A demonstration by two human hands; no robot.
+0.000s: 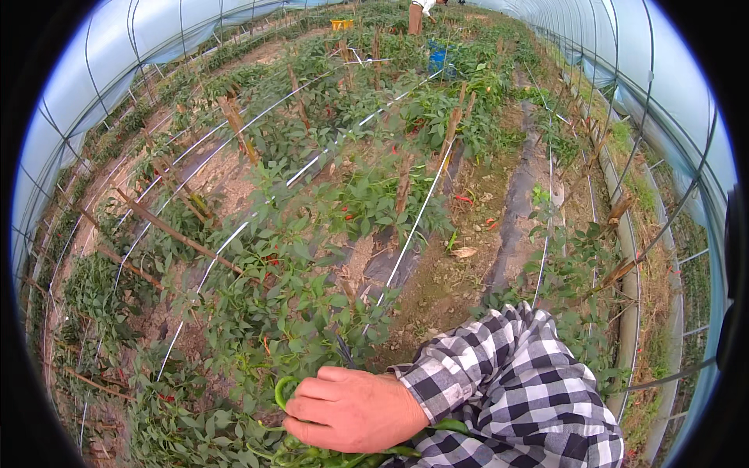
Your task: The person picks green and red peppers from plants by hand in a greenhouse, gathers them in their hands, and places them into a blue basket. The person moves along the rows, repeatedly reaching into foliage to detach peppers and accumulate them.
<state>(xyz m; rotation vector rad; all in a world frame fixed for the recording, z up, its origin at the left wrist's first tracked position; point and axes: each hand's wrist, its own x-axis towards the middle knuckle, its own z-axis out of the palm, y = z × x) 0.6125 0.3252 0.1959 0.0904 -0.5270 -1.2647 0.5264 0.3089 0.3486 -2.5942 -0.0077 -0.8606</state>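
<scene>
My right hand, in a black-and-white checked sleeve, is low in the middle of the view with its fingers curled and its back up. A curved green chili pepper sticks out past the fingers, its other end hidden in the grip. Directly below the hand is a heap of green peppers, cut off by the bottom edge; whatever holds them cannot be seen. Another green pepper shows beside the sleeve. Leafy pepper plants stand just beyond the fingers. My left hand is out of view.
White support strings and wooden stakes run along the rows. Red peppers lie on the soil path. A blue container, a yellow crate and another person are farther off. Plastic tunnel walls curve around.
</scene>
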